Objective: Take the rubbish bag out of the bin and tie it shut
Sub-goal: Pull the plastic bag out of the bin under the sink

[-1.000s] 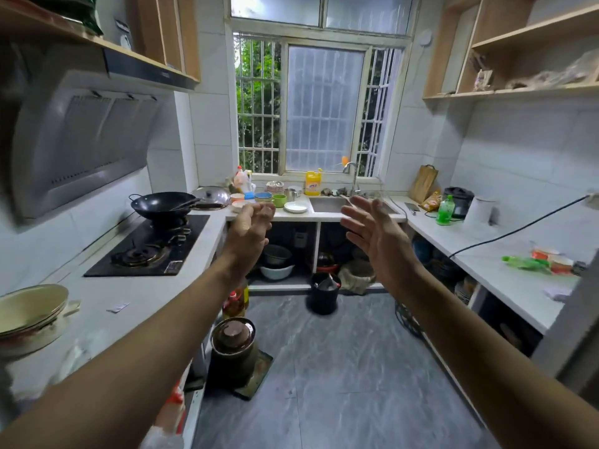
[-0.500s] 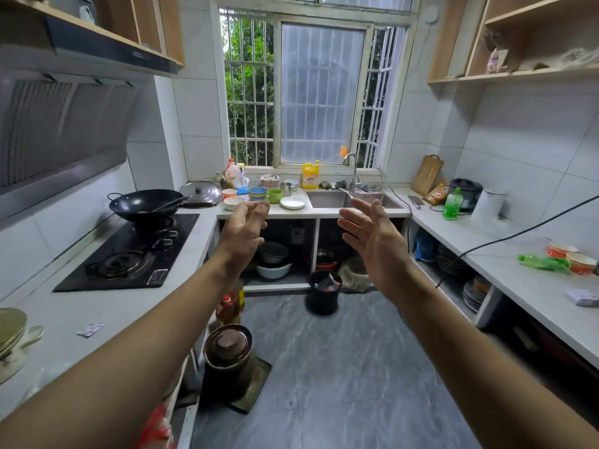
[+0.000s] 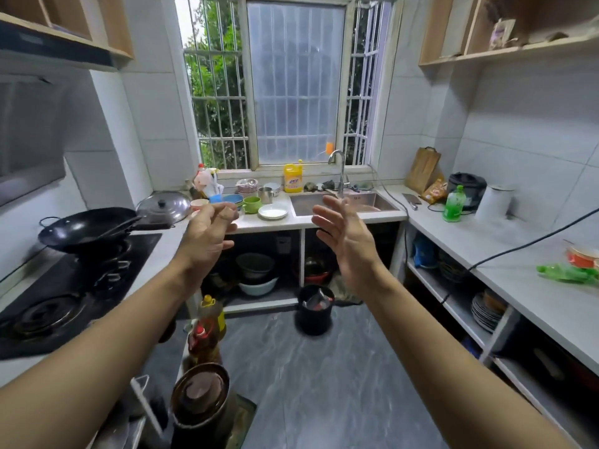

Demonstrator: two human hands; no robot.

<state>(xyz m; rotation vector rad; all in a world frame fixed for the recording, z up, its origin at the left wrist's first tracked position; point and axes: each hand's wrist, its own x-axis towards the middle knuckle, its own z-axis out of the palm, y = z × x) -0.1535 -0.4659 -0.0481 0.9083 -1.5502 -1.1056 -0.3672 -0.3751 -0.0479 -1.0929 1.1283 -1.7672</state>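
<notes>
Both hands are hanging out front holding nothing — the left hand (image 3: 210,234) loosely curled, the right hand (image 3: 346,241) spread flat. Nothing is started: the rubbish bag (image 3: 316,301) is sitting in the black bin (image 3: 313,315) on the far floor, well beyond and below both hands, untied.

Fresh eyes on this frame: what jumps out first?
Two bare arms stretch forward, left hand and right hand open and empty in mid-air. Beyond them a black bin, full of rubbish, stands on the grey floor below the sink. A black wok sits on the left-hand stove.
</notes>
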